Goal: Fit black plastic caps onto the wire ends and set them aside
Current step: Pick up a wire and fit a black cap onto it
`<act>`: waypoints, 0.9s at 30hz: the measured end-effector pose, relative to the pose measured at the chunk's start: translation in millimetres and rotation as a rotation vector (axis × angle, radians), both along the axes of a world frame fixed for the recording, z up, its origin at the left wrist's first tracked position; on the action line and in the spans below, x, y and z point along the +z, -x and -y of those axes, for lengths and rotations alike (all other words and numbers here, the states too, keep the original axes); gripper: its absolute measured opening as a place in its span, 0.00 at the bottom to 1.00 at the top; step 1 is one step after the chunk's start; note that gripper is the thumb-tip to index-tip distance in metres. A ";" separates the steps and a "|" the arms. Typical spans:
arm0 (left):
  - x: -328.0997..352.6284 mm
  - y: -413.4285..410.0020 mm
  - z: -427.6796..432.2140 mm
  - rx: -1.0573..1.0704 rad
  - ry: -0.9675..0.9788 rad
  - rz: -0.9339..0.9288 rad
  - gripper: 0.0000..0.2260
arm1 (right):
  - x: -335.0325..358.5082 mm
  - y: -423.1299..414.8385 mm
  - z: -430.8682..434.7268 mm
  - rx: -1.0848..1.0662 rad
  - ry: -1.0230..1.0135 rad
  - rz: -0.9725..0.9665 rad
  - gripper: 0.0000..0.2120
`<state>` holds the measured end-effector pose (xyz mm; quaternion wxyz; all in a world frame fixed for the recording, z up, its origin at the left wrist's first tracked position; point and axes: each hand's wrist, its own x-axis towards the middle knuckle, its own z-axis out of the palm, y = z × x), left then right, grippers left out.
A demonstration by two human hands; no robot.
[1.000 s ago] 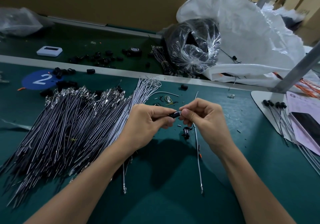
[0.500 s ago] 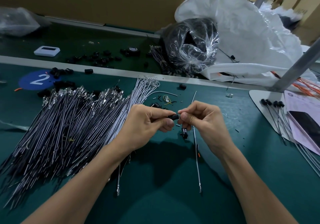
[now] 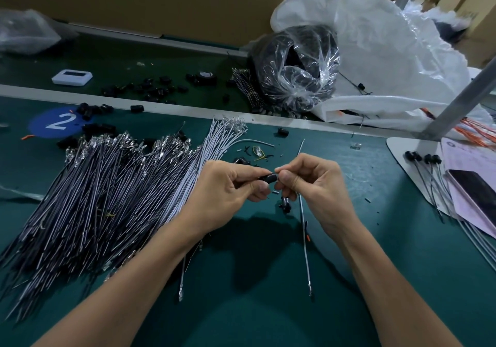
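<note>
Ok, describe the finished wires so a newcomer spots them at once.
Find the slanted metal post on the right of the green table. On its white base lie four thin wires side by side, beside pink paper. Unlike the big pile on the left, each carries a black cap on its far end.

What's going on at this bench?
A person is fitting caps to wires on the green table. The left hand grips a black cap, and the right hand pinches the cap's other end, apparently working a wire end in; fingers hide the joint. A big pile of uncapped wires lies to the left. A few capped wires lie set aside on the right.
</note>
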<state>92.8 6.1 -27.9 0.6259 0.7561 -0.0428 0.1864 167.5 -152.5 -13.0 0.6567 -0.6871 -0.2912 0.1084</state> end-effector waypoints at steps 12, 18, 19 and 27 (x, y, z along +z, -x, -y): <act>-0.6 -1.3 -1.3 -0.052 0.206 -0.114 0.06 | 6.7 -7.8 6.9 -0.108 -0.075 0.166 0.09; 1.7 -2.1 -2.3 -0.044 0.228 -0.094 0.11 | 5.1 -2.2 2.4 -0.004 -0.015 0.216 0.08; 1.8 -2.0 -2.6 -0.046 0.228 -0.093 0.11 | 4.6 -1.7 1.7 -0.002 -0.015 0.216 0.07; 4.7 -0.3 -2.0 -0.031 0.227 -0.045 0.11 | 7.1 0.4 0.9 -0.093 -0.086 0.260 0.12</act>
